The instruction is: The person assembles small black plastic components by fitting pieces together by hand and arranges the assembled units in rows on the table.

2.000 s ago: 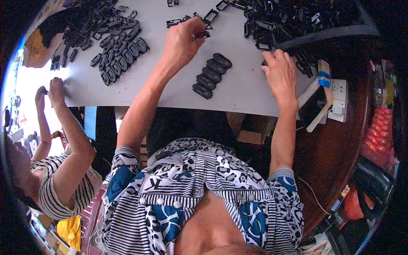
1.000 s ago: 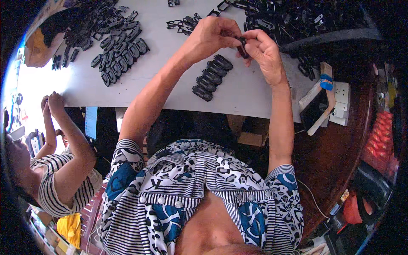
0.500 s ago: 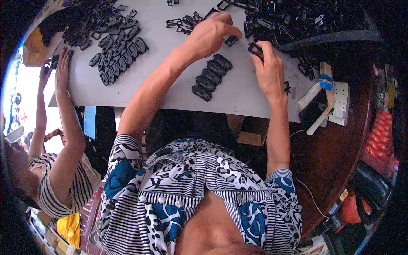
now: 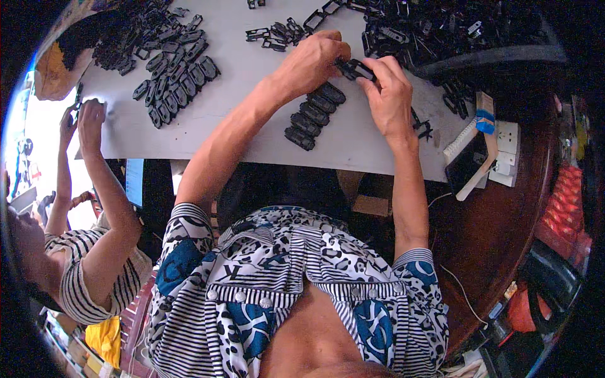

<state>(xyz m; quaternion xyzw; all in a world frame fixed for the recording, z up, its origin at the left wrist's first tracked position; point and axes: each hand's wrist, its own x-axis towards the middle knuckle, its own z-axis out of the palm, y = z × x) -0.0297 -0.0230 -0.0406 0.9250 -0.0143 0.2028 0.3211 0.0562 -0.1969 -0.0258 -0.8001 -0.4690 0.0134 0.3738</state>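
My left hand [image 4: 315, 60] is closed, its fingertips pinched at a small black plastic piece [image 4: 343, 68] whose shape is mostly hidden. Facing it, my right hand [image 4: 389, 94] grips a black plastic frame [image 4: 361, 70] with an oblong opening. The two black parts meet between my fingertips, above the tabletop. Just below my left hand lies a slanting row of black oblong casings [image 4: 305, 120], set side by side. Loose small black frames [image 4: 277, 34] are scattered beyond my left wrist.
A large heap of black parts [image 4: 435, 31] fills the far right, with a dark curved band [image 4: 491, 60] along its near side. More casings [image 4: 176, 88] lie at left. A wooden-handled brush [image 4: 482, 157] and white power strip [image 4: 504, 151] sit at right. Another person's hands [image 4: 91, 120] work at far left.
My right hand has moved left with the black frame, and my left hand has come down slightly to meet it. The black piece from the table is now at my left fingertips.
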